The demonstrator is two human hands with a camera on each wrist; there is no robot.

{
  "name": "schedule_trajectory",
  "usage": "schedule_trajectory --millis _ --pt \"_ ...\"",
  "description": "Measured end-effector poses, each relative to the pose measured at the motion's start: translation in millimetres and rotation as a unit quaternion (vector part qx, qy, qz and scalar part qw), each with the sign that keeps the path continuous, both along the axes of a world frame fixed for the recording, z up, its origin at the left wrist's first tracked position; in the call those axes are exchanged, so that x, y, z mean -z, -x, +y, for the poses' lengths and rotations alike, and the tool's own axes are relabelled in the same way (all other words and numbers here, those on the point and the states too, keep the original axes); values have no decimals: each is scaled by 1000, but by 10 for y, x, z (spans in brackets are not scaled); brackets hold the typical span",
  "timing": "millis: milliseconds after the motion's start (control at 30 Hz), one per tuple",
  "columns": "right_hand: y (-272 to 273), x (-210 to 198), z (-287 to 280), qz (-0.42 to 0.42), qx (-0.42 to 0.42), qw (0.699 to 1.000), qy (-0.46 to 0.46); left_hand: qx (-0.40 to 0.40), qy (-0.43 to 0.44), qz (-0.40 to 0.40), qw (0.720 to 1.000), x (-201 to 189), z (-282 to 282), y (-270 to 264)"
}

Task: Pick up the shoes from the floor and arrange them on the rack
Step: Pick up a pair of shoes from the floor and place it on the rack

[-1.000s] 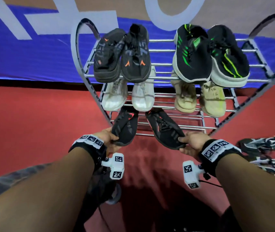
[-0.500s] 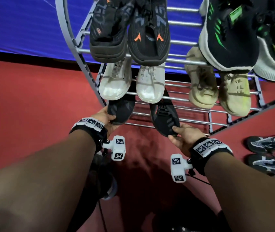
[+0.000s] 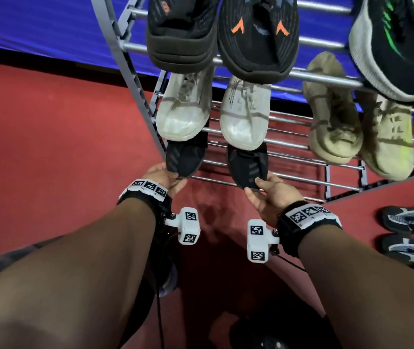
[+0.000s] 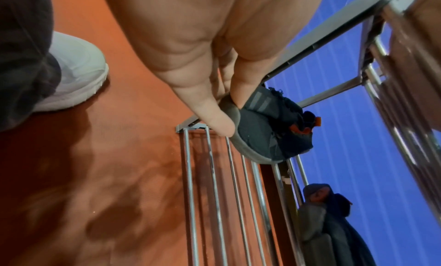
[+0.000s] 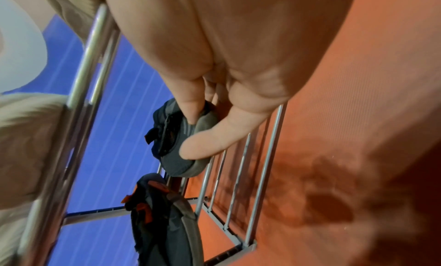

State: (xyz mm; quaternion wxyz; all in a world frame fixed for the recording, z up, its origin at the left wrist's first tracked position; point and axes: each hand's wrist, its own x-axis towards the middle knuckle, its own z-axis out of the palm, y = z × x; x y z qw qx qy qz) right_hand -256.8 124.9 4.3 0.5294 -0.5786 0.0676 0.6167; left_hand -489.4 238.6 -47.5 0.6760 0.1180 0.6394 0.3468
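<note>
Shoes: two black ones sit on the lowest shelf of the rack [image 3: 286,177], each held at its near end by a hand. The left hand [image 3: 161,176] pinches the toe of the left black shoe [image 3: 185,157], thumb under the sole edge and fingers on top, as the left wrist view shows with the shoe [image 4: 267,130] lying across the shelf bars at the rack's left corner. The right hand [image 3: 268,195] pinches the toe of the right black shoe [image 3: 248,167] the same way; in the right wrist view the thumb lies along the grey sole rim of that shoe [image 5: 176,138] and a finger presses its upper, with the other black shoe [image 5: 157,213] further along the same shelf. Both shoes point toward the person, and their far ends are tucked under the shelf above. Beside the right arm, on the red floor [image 3: 49,172], lies a pair of grey and black shoes [image 3: 410,220], well apart from the rack. On the middle shelf a white pair [image 3: 213,114] stands over the black shoes, and a beige pair [image 3: 359,132] sits to its right. On the top shelf a black pair with orange marks [image 3: 223,39] overhangs the white pair, and a black shoe with green marks [image 3: 397,44] overhangs the beige pair. Behind the rack hangs a blue banner [image 3: 37,21].
</note>
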Motion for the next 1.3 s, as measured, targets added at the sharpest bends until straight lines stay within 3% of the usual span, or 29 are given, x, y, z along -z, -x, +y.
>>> schedule_trajectory --millis 200,367,867,1100,1300 --pt "215 133 264 30 24 998 -51 -15 -18 -19 1000 -55 118 24" --pt "265 290 183 -17 -15 1000 -11 -10 -16 -30 999 -59 23 -54" --pt "275 267 242 -93 -105 988 57 -14 2 -8 1000 -176 36 -165" --pt "-32 17 -29 -160 -164 964 131 142 47 102 983 -620 -199 -256" --pt "-440 -432 -505 -237 -218 940 117 342 -13 177 923 -1125 -749 -637"
